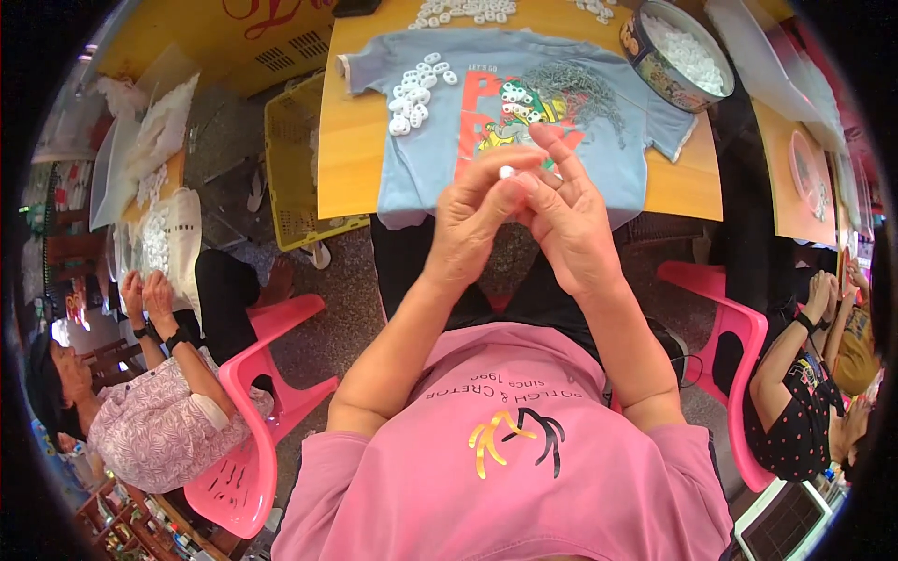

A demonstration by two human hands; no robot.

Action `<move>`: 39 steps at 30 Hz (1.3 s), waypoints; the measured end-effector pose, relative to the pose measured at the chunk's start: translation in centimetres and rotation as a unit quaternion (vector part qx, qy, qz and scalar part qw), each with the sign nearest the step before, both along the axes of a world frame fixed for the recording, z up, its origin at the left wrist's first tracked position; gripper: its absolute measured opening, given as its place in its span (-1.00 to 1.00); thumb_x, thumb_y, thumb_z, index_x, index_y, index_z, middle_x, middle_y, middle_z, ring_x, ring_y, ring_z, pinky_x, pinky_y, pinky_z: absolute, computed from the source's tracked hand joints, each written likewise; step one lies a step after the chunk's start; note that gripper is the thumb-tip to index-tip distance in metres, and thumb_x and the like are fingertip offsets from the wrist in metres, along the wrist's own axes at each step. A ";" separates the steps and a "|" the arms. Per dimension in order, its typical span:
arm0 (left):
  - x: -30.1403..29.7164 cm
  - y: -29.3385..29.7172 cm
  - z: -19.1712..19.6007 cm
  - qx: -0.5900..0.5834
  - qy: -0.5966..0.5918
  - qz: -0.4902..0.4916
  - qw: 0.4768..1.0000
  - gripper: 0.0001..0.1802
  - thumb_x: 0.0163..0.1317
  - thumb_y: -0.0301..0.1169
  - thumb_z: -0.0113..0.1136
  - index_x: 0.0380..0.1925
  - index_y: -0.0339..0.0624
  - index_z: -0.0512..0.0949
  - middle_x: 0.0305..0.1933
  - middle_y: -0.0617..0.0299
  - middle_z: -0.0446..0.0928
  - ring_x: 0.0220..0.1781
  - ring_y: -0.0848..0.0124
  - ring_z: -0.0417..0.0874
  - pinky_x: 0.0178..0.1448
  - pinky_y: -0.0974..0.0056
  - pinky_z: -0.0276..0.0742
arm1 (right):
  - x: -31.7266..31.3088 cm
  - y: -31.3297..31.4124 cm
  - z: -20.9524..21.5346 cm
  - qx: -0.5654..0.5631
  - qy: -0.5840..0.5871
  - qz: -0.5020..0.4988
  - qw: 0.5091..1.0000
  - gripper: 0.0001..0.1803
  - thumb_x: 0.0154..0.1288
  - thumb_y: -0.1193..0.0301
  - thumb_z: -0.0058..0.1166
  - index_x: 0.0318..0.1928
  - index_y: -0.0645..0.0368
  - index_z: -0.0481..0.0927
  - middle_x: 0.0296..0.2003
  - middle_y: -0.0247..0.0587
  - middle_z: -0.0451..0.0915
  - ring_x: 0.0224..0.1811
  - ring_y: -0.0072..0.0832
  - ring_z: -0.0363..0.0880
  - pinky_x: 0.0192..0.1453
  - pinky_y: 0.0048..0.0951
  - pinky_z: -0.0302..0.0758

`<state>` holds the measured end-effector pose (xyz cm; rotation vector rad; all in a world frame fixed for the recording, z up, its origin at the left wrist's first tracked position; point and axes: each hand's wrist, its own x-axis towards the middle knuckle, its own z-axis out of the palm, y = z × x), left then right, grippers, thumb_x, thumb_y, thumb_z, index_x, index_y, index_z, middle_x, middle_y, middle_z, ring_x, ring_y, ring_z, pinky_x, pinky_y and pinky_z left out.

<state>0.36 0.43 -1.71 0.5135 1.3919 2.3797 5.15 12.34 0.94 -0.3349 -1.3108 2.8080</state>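
Note:
My left hand pinches a small white plastic piece between thumb and forefinger, above the near edge of the table. My right hand meets it there, thumb beside the piece, one finger raised and the others curled; whatever they grip is hidden. Beneath and beyond lies a light blue T-shirt spread on the table. On its left side is a pile of white oval plastic pieces with holes. Thin grey metal parts are heaped on its right, with a few white pieces beside them.
A round tin of white pieces stands at the table's far right corner, and more white pieces lie at the back. A yellow crate sits left of the table. People on pink chairs work at both sides.

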 end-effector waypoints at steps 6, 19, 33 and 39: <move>-5.3 -7.1 0.8 -0.191 0.080 0.220 0.953 -0.72 0.36 -0.45 0.15 0.04 -0.29 0.55 -0.17 0.32 0.52 -0.13 0.62 0.50 -0.01 0.49 0.44 | -2.3 4.0 -2.3 0.317 0.002 -0.027 0.948 -0.58 0.39 0.42 0.09 0.20 0.27 0.44 -0.23 -0.34 0.63 -0.27 -0.70 0.50 -0.15 -0.61 0.48; -9.0 -12.9 -1.4 -0.344 0.201 0.376 0.837 -0.52 0.32 -0.41 0.17 0.21 -0.30 0.37 0.24 0.08 0.33 0.22 0.29 0.43 0.28 0.23 0.39 | -10.3 6.8 -4.1 0.710 0.109 -0.092 0.689 -0.81 0.24 0.36 0.18 -0.20 0.17 0.69 -0.31 -0.17 0.64 -0.33 -0.38 0.62 -0.22 -0.41 0.51; -1.4 -3.2 -1.8 -0.248 0.136 0.144 0.948 -0.76 0.30 -0.58 0.10 -0.03 -0.31 0.54 -0.15 0.14 0.54 -0.17 0.42 0.63 -0.08 0.35 0.55 | -16.7 6.4 -1.8 0.799 0.069 0.057 0.595 -0.73 0.19 0.18 0.17 -0.21 0.07 0.71 -0.30 -0.12 0.67 -0.20 -0.15 0.63 -0.11 -0.17 0.51; -1.6 -3.1 -2.8 -0.216 0.110 0.143 0.960 -0.78 0.33 -0.58 0.08 -0.05 -0.33 0.55 -0.18 0.16 0.55 -0.20 0.45 0.65 -0.12 0.39 0.55 | -14.3 8.2 -1.1 0.805 0.088 0.148 0.567 -0.74 0.15 0.22 0.22 -0.20 0.04 0.71 -0.26 -0.22 0.63 -0.18 -0.19 0.62 -0.11 -0.20 0.50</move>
